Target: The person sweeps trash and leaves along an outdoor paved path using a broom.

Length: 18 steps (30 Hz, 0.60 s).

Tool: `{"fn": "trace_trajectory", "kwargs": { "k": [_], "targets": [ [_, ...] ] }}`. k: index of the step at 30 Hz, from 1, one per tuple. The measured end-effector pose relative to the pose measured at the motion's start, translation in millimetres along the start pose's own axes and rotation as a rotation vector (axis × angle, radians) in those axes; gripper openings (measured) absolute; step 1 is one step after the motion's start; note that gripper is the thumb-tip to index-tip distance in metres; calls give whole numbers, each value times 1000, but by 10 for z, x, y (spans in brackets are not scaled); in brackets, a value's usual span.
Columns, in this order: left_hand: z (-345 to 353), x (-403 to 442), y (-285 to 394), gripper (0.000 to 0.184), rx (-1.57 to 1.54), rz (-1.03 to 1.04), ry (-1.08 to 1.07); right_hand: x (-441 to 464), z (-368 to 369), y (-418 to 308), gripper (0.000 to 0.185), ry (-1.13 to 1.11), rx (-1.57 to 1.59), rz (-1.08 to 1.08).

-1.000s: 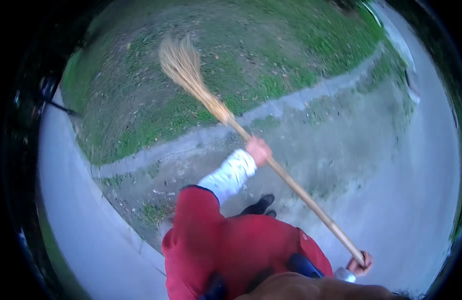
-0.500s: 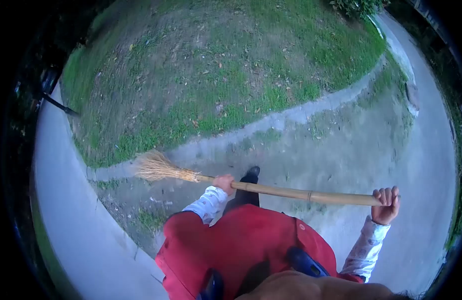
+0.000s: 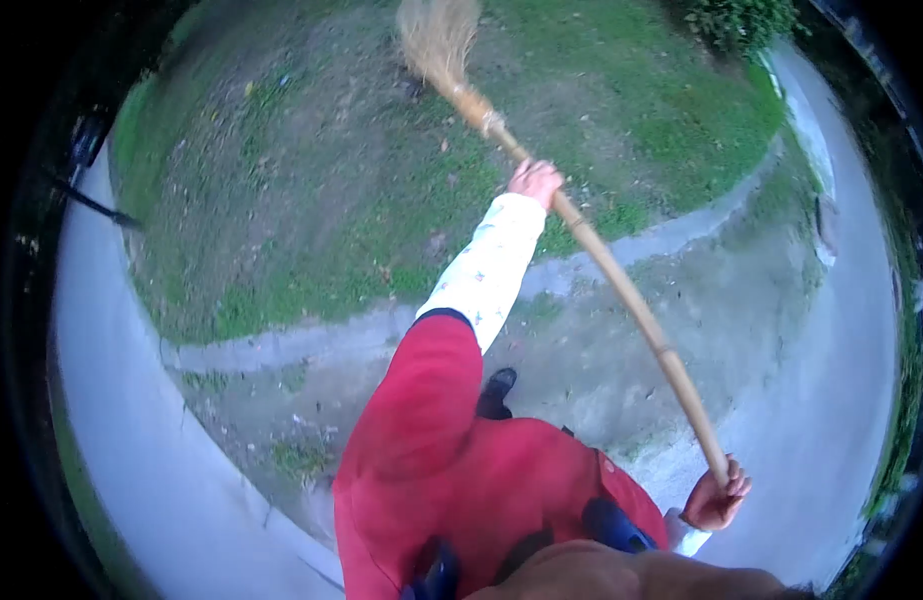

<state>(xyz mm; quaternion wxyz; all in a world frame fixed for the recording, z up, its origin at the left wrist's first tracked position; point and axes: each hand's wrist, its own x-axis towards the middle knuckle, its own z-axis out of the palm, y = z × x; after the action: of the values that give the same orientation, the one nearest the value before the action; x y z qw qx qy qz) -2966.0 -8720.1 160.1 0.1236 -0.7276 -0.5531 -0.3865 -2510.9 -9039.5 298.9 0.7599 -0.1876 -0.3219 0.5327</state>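
A straw broom (image 3: 631, 297) with a long bamboo handle runs diagonally from the top centre to the lower right. My left hand (image 3: 536, 183), on an outstretched arm, is closed round the handle a little below the bristles. Near the handle's far end, my right hand (image 3: 716, 495) grips it close to my right side. The bristles (image 3: 439, 38) are over the grassy ground at the top of the view and look slightly blurred.
A low kerb strip (image 3: 311, 346) crosses between the grass (image 3: 311, 230) and bare ground. Paved paths curve along the left (image 3: 131, 420) and right (image 3: 841, 400). A dark post (image 3: 103, 208) is at the left, a bush (image 3: 746, 22) at the upper right. My dark shoe (image 3: 498, 385) shows below.
The broom has swung from nearly level at the left up and forward over the grass. My left arm has reached out; my right hand has moved lower and nearer my body. Both hands keep their hold.
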Motion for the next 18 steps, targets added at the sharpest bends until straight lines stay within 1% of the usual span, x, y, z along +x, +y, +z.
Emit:
{"fn": "trace_trajectory", "kwargs": {
  "k": [1, 2, 3, 4, 5, 6, 7, 8, 10, 12, 14, 16, 18],
  "targets": [
    [-96, 59, 108, 10, 45, -19, -95, 51, -138, -52, 20, 91, 44, 0],
    [-161, 158, 249, 12, 86, -32, -183, 158, -367, -170, 22, 134, 162, -5],
    [-221, 120, 432, 9, 99, 19, -126, 262, -526, -337, 25, 160, 176, -20],
    [-313, 2, 635, 7, 142, 19, -129, 396, -701, -495, 27, 187, 192, -29],
    [-445, -159, 801, 8, 113, 4, -101, 581, -908, -666, 29, 126, 236, -24],
    [-595, -439, 972, 10, 87, -22, -85, 755, -957, -793, 31, 76, 279, -4],
    [-697, -784, 1141, 12, 84, -66, -104, 939, -1127, -925, 31, 152, 282, 10],
    [-842, -1135, 1275, 14, 95, -106, -112, 1111, -1187, -949, 30, 73, 297, 104],
    [-1052, -1843, 1563, 14, 97, -249, -173, 1539, -1398, -885, 30, 1, 201, 288],
    [-1204, -2587, 1876, 14, 149, -488, -273, 1857, -1214, -516, 29, -58, 104, 468],
    [-1378, -3404, 2037, 18, 175, -705, -478, 1960, -961, -48, 22, -133, 77, 645],
    [-1454, -4169, 2168, 19, 229, -944, -533, 1636, -290, 405, 20, -148, 37, 746],
    [-1450, -4815, 2307, 19, 233, -993, -460, 1249, 53, 490, 22, -368, -41, 795]
  ]
}}
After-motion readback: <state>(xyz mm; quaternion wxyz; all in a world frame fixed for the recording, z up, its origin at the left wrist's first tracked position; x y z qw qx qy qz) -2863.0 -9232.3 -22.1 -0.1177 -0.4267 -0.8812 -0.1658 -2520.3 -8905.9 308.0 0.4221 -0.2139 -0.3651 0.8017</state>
